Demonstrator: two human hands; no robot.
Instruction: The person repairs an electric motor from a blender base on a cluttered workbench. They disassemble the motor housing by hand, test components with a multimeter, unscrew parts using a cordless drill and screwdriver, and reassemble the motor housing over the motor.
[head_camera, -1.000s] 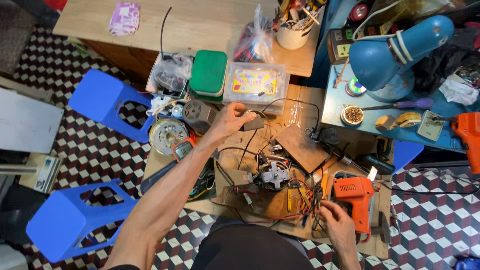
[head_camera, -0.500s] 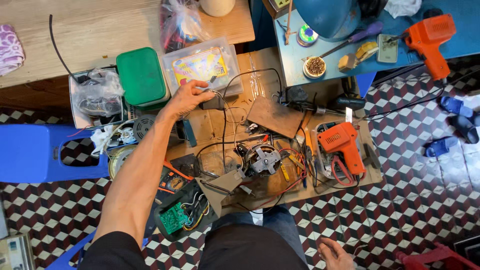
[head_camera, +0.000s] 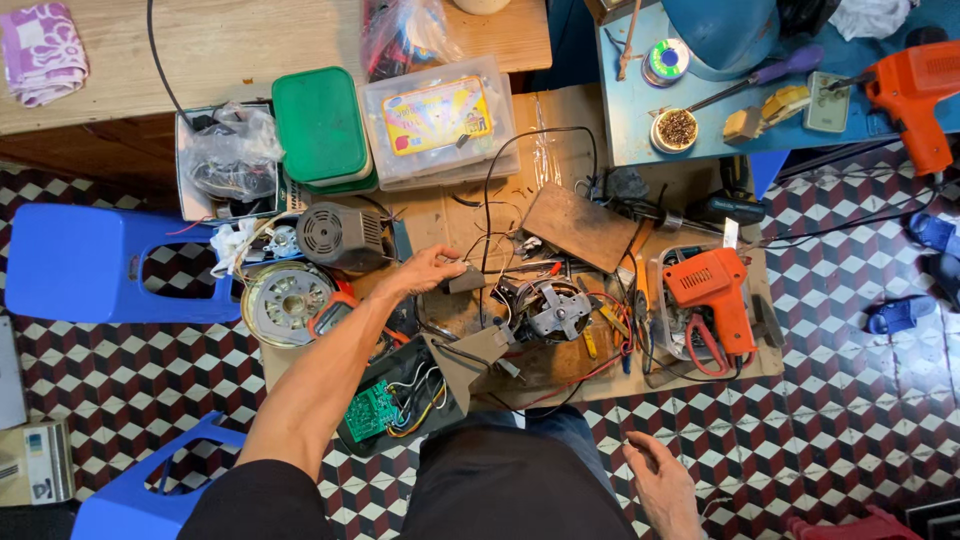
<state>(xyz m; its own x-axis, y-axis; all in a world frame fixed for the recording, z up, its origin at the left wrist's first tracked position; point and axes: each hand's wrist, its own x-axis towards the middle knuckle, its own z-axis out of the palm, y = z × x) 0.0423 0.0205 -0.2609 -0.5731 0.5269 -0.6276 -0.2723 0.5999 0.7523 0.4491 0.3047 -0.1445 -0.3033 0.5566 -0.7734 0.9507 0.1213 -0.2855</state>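
Observation:
My left hand (head_camera: 428, 270) reaches over a cardboard work sheet (head_camera: 560, 125) on the floor and grips a small dark block (head_camera: 466, 277) with a black wire running up from it. Just right of it lies a bare electric motor (head_camera: 548, 308) among loose coloured wires. My right hand (head_camera: 660, 485) hangs low beside my knee, fingers apart and holding nothing. An orange drill-shaped tool (head_camera: 712, 292) rests in a tray at the right of the sheet.
A clear plastic box (head_camera: 438, 120), a green lidded box (head_camera: 320, 125), a grey motor housing (head_camera: 340, 236), a round metal disc (head_camera: 284, 300) and a green circuit board (head_camera: 372, 410) surround the work. Blue stools (head_camera: 70, 265) stand at left. A blue table (head_camera: 760, 110) holds another orange tool (head_camera: 912, 95).
My left hand has drawn back from the clear plastic box toward me, down to the small dark block. My right hand has let go of the orange tool and dropped beside my knee.

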